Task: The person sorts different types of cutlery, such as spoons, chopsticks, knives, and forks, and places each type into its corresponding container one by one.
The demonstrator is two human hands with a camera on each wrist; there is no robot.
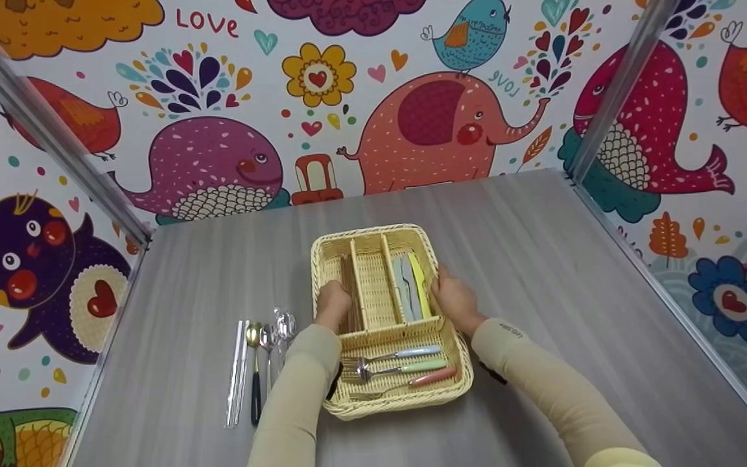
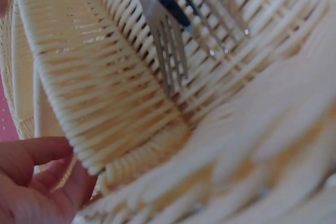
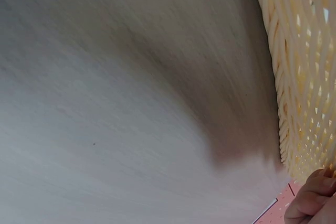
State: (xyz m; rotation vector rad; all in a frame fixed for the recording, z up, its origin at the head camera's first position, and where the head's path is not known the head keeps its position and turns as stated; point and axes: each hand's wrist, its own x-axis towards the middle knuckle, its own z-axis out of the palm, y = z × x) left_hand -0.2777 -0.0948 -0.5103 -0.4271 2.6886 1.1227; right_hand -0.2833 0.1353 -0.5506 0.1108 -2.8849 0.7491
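Observation:
A cream wicker cutlery basket [image 1: 380, 334] with dividers is in the middle of the head view. My left hand [image 1: 333, 303] grips its left rim, fingers reaching inside. On the opposite side my right hand [image 1: 456, 299] holds the right rim; the right wrist view catches only its fingers [image 3: 314, 195]. Brown chopsticks [image 1: 349, 279] lie in the left compartment, partly behind my left hand. The right compartment holds knives [image 1: 420, 285], yellow-green and grey-blue. Across the front section lie forks [image 1: 422, 366] with blue, green and pink handles; their tines show in the left wrist view.
Left of the basket, on the grey table [image 1: 192, 279], lie a gold-bowled spoon [image 1: 254, 337] with a dark handle, silver spoons [image 1: 268, 337] and long pale sticks [image 1: 237, 373]. Printed wall panels [image 1: 321, 130] and metal posts border the table.

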